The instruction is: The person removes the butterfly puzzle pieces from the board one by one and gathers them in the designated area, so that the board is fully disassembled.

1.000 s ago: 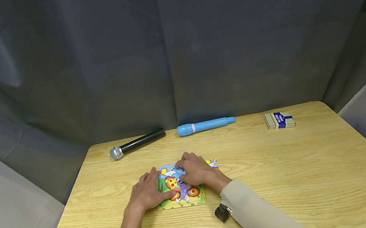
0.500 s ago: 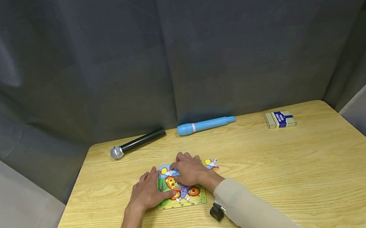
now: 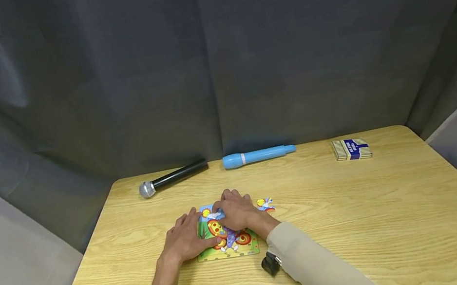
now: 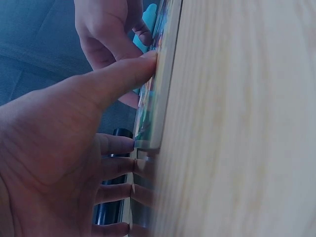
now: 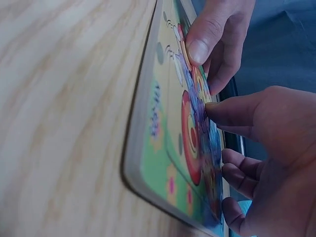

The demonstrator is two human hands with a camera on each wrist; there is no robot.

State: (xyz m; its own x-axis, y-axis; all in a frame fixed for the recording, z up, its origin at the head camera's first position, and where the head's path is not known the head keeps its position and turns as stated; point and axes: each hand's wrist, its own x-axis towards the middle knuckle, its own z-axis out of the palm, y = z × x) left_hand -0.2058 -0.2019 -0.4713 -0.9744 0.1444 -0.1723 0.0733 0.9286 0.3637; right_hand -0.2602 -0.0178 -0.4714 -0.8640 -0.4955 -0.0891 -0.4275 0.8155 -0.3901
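Centrally on the tabletop (image 3: 355, 222) lies the puzzle board (image 3: 226, 248); the left hand (image 3: 187, 239) rests flat, fingers straight, on its 9 o'clock edge, thumb pressing the picture; the right hand (image 3: 237, 215) presses curled fingers on the pieces near 12 o'clock, holding nothing I can make out; a loose puzzle piece (image 3: 266, 204) sits just beside at 3 o'clock.

Even overhead light, a glare spot on the table's (image 3: 355, 222) near edge; wrist views blur close up.
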